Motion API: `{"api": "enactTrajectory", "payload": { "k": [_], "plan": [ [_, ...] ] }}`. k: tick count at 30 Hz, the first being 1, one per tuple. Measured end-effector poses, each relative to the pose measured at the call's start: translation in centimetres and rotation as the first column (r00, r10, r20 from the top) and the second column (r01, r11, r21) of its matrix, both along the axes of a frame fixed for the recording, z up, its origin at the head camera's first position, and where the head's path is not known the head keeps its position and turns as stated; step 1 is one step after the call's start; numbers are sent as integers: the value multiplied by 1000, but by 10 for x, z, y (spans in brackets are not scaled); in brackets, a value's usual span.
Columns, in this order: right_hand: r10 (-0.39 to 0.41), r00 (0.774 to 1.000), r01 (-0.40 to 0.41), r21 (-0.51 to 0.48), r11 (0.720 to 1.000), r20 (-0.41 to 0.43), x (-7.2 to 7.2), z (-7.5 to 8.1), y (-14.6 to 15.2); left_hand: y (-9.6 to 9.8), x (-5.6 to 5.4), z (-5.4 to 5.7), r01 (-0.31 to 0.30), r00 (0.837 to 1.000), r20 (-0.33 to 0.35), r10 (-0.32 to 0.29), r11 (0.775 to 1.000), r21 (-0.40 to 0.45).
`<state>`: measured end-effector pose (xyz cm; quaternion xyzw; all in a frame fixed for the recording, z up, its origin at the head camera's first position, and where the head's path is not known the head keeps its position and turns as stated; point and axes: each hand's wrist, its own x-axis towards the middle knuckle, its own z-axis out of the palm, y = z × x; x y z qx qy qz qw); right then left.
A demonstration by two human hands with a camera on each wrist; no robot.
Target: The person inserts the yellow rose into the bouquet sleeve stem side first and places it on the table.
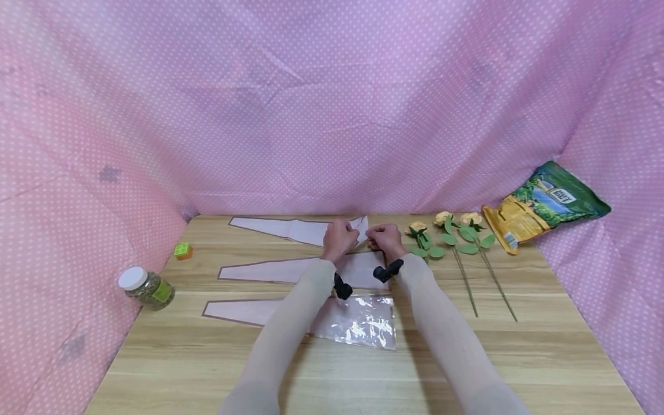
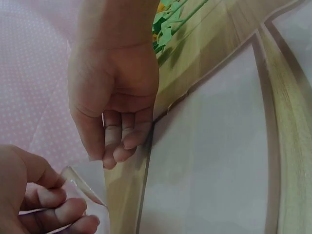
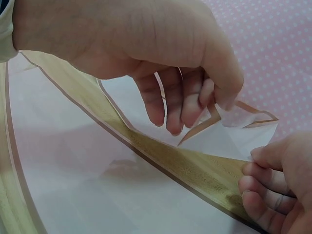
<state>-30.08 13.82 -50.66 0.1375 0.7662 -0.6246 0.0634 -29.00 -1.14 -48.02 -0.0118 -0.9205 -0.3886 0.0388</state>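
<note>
Three tapered, see-through plastic flower sleeves with brown borders lie in a row, their wide ends to the right. At the far sleeve (image 1: 306,231), my left hand (image 1: 340,237) pinches the film near the wide end, where a folded flap (image 3: 243,117) stands up. My right hand (image 1: 386,239) pinches the sleeve's right edge between thumb and forefinger, its other fingers curled. Both hands are close together above the table's back edge. The middle sleeve (image 1: 363,266) lies flat just below them, and the near sleeve (image 1: 363,323) shines under the forearms.
Several yellow artificial roses (image 1: 471,219) with green stems lie to the right. Behind them a green and yellow bag (image 1: 550,202) leans on the pink dotted cloth (image 1: 332,115). On the left stand a white-lidded jar (image 1: 150,288) and a small green-orange toy block (image 1: 183,251).
</note>
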Motion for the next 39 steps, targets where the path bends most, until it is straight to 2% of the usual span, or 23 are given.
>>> {"api": "enactTrajectory", "payload": {
  "k": [7,14,21,25,34,39],
  "plan": [
    [-7,1000,7,-8,1000,-3,-1,-1,0,-2,-1,-5,57,998,32,-58,998,41],
    [-13,1000,13,-42,999,-10,-1,3,0,-2,-1,-4,76,995,53,-80,995,70],
    [13,999,-13,-10,1000,-53,3,9,1,-3,-2,-3,90,995,44,-95,992,92],
    [16,999,-16,11,1000,-47,3,10,1,-4,-2,-6,111,992,53,-119,985,129],
    [28,999,-27,43,999,-22,1,11,0,-5,-3,-8,111,989,80,-124,982,153],
    [23,999,-22,41,999,-35,1,11,-1,-5,-3,-7,105,990,83,-118,982,154]
  ]
}}
